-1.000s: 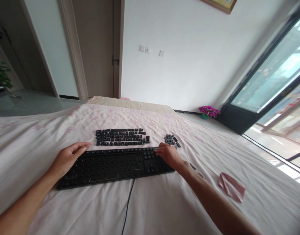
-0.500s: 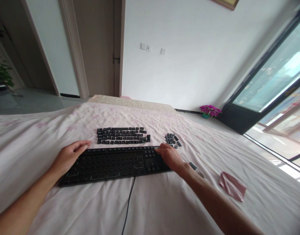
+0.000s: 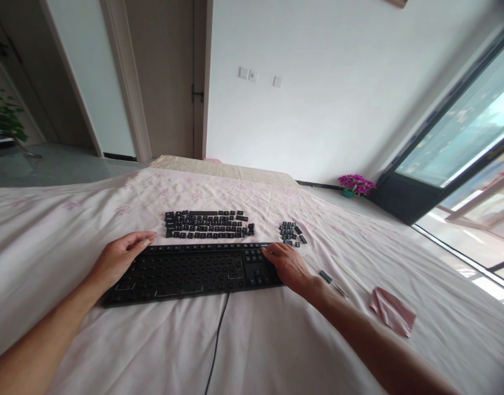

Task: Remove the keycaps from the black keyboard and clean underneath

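Observation:
A black keyboard (image 3: 181, 274) lies on the cloth, most of its keycaps off, with its far row still capped. At its far left corner is my left hand (image 3: 120, 255), thumb and fingers pressed together; anything small between them is too hard to see. My right hand (image 3: 288, 264) rests over the keyboard's right end, its fingers bent and closed near the far row. What its fingertips pinch, if anything, is hidden. Beyond the keyboard, loose black keycaps (image 3: 206, 221) lie in rows, and a smaller cluster of keycaps (image 3: 290, 233) sits farther right.
A thin wire tool with a dark handle (image 3: 326, 276) lies right of the keyboard. Near it is a pink cloth (image 3: 394, 311) beside a thin pale stick (image 3: 354, 274). A cable (image 3: 217, 340) runs from the keyboard toward me over the pale floral cloth (image 3: 161, 351).
The view has shifted slightly, so everything sits a little differently in the picture. Both hands keep nearly the same places at the keyboard, with only slight finger movement on the right.

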Demonstrator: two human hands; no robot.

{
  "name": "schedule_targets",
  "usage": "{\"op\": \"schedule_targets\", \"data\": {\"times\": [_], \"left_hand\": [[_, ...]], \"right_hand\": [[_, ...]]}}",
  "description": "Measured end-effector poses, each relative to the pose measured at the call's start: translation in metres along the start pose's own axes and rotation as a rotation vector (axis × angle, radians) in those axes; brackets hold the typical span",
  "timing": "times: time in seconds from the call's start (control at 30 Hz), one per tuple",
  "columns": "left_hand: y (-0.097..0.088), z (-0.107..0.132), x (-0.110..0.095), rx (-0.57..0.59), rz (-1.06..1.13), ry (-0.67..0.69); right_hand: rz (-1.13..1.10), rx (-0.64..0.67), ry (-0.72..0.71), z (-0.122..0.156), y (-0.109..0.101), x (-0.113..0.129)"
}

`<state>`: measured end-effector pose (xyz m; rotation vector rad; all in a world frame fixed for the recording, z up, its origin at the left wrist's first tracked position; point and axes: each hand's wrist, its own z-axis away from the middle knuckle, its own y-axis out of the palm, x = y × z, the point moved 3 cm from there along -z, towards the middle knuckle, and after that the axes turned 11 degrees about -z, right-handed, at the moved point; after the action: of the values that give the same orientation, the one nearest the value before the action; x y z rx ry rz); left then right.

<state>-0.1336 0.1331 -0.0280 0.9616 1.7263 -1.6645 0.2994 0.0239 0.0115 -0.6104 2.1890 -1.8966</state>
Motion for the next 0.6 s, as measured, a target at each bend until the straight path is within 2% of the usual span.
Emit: {"op": "schedule_targets", "data": {"times": [0.1, 0.2, 0.27, 0.33, 0.37, 0.47, 0.6], "left_hand": [[0.001, -0.001, 0.0, -0.006, -0.013, 0.008], [0.002, -0.003, 0.004, -0.004, -0.033, -0.004], [0.002, -0.005, 0.008, 0.001, -0.038, -0.004], [0.003, -0.006, 0.01, 0.003, -0.041, 0.004], [0.003, -0.007, 0.012, 0.001, -0.045, 0.006], [0.003, -0.008, 0.014, -0.011, -0.062, 0.006], [0.002, -0.008, 0.014, -0.022, -0.057, 0.008]], "right_hand": [[-0.044, -0.035, 0.022, 0.004, -0.007, 0.003], [-0.16, -0.088, 0.04, 0.004, -0.013, -0.01], [-0.243, -0.17, 0.109, -0.002, -0.018, -0.033], [-0.254, -0.276, 0.269, -0.011, -0.024, -0.066], [-0.223, -0.284, 0.361, -0.016, -0.028, -0.083], [-0.133, -0.271, 0.505, -0.033, -0.039, -0.124], [-0.056, -0.213, 0.576, -0.052, -0.045, -0.153]]}}
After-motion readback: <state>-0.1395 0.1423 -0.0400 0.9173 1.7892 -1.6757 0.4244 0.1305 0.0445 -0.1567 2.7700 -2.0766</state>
